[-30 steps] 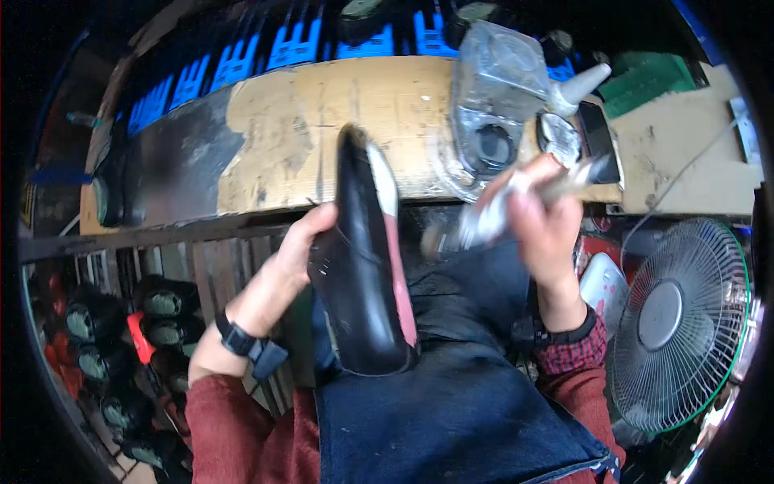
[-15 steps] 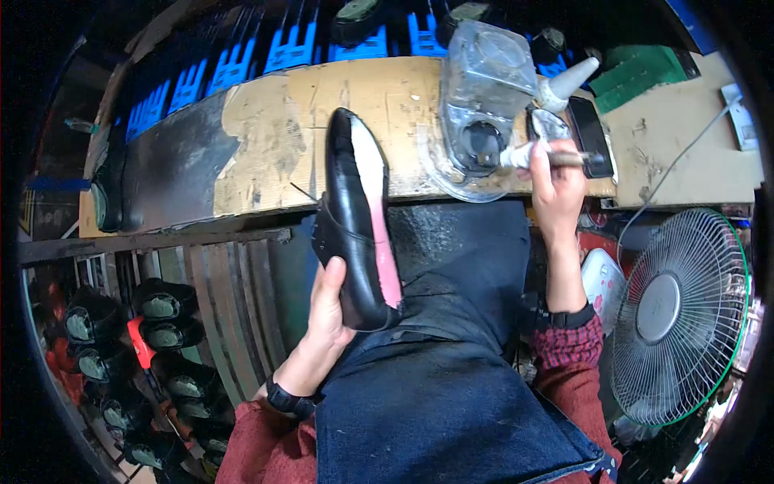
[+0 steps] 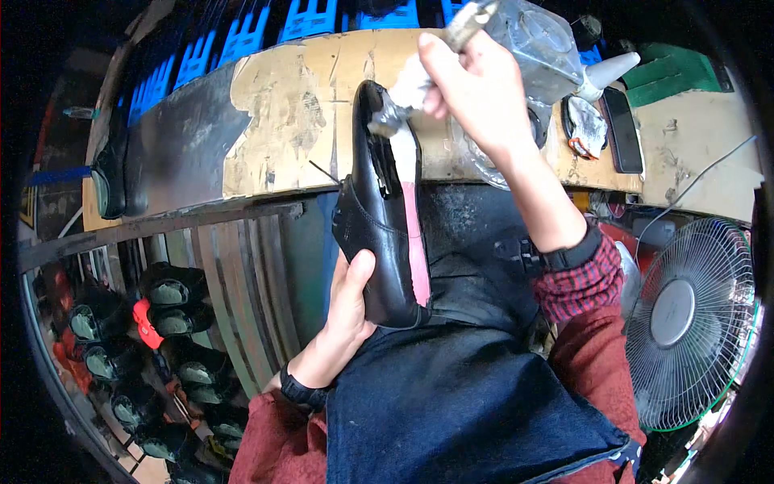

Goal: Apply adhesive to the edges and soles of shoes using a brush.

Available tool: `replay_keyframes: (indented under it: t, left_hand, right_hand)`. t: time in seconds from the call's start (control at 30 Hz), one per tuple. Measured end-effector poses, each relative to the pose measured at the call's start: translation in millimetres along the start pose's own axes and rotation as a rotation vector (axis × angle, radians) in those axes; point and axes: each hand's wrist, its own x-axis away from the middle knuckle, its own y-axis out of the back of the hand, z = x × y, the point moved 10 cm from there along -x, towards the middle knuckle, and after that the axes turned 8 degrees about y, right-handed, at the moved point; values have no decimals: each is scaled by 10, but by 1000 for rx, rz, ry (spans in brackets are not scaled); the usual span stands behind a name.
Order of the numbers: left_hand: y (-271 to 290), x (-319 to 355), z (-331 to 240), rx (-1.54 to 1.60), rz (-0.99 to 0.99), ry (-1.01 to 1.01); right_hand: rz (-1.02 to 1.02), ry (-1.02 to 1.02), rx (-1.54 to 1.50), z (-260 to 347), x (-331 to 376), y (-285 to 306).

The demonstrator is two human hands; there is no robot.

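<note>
A black leather shoe [image 3: 375, 218] lies upturned in my left hand [image 3: 351, 298], toe end near me by the look of it. The thumb presses on its side and the fingers wrap beneath. Its underside shows a white section toward the far end and a pink strip toward me. Wet-looking shine covers part of the leather near the far end. My right hand [image 3: 484, 93] grips a brush [image 3: 390, 121] with a white-wrapped handle. Its dark bristles are at the far part of the shoe, touching or just above the surface, slightly blurred.
A cloudy plastic container [image 3: 540, 36], a cone-tipped bottle [image 3: 611, 73] and a dark phone [image 3: 621, 133] are on the cardboard-covered bench [image 3: 278, 121]. Blue racks [image 3: 242, 36] line its far side. A fan [image 3: 685, 319] stands at right; several shoes [image 3: 173, 290] hang at left.
My right hand has carried the brush from the container's opening leftward to the shoe's far end. My left hand keeps its hold on the shoe; the whole view has shifted slightly.
</note>
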Motion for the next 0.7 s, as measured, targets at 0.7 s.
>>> replay_keyframes:
  t: [0.7]
  left_hand:
    - [-487,136,-269,174,56,25]
  right_hand:
    - [54,384,19,955,1335,226]
